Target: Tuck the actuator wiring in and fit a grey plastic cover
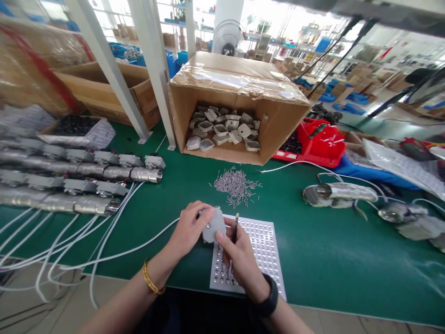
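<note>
At lower centre of the frame, a grey housing (pixel 214 226) is gripped in the curled left hand (pixel 189 229); tweezers (pixel 235 228) are pinched in the right hand (pixel 239 257), over a dotted white sheet (pixel 264 250); metal pins (pixel 236 185) are heaped just above.

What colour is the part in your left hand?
Light grey; the part shows best in the head view.

Plain green table mat (pixel 313 241), no pattern. White flat plastic sheet (pixel 264 246): regular grid of silvery dots. Pale grey plastic housing (pixel 213 225) with one shiny metal spot. Slim black tweezers (pixel 235 227). Loose pile of silver metal pins (pixel 236 183). Brown cardboard box (pixel 239 93) holds pale grey parts. Red plastic bin (pixel 323 144). Blue cloth (pixel 368 172). White round cables (pixel 104 241). Gold metal bangle (pixel 151 280). Black wristband (pixel 269 299).
</note>
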Tool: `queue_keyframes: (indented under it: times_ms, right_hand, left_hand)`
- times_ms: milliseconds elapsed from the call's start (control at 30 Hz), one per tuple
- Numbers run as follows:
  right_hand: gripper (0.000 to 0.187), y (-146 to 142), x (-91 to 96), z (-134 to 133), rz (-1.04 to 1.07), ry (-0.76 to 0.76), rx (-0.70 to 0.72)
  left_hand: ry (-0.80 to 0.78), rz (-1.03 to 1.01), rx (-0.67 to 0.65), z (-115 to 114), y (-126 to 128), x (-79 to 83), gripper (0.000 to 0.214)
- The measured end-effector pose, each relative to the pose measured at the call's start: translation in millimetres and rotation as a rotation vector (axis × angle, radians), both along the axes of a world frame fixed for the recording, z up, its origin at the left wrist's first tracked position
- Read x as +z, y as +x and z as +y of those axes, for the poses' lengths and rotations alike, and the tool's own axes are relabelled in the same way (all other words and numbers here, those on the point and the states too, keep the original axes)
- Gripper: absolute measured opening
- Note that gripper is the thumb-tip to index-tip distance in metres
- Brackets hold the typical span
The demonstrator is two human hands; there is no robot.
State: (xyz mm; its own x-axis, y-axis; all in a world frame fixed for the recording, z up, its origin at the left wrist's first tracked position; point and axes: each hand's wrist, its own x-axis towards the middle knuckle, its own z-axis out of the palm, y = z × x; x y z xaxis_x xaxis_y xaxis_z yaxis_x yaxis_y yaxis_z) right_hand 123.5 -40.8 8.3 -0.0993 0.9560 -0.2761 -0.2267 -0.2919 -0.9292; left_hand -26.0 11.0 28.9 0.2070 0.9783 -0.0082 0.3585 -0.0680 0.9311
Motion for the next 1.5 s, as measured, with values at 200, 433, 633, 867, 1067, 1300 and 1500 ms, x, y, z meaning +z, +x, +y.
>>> queue_keyframes:
  times_ms: [200,433,633,867,1067,1300,1500]
  right_hand:
    - [0.055,-1.2,1.2,-1.0,0.028,0.009,0.038]
    - [0.051,-4.4,8.5,2.0,0.038,-0.034,-0.009]
    - [0.048,-10.2,7.9,-1.0,0.072,-0.058,-0.041]
    - [0.052,-18.7,0.5,-5.7,0.059,-0.053,-0.075]
    - [0.050,-20.7,11.9,-12.2,0.057,-0.113,-0.040]
    - [0.050,-24.0,10.5,-22.3,0.090,-0.141,-0.038]
    - [0.050,-18.3,13.8,-15.0,0.079,-0.121,-0.015]
  left_hand:
    - [-0.011,0.018,0.005,-4.6,1.9,1.8,0.032]
    - [-0.027,-0.001,0.015,-4.8,3.4,2.5,0.030]
    - [-0.014,-0.016,0.007,-2.0,0.5,1.1,0.034]
    - [-0.040,-0.030,-0.028,-0.1,-4.1,-1.9,0.036]
    - [-0.140,-0.090,-0.235,9.2,-11.5,12.8,0.036]
    - [-0.214,-0.082,-0.443,23.4,-16.5,18.3,0.033]
    - [-0.102,0.006,-0.494,25.5,-21.4,24.1,0.030]
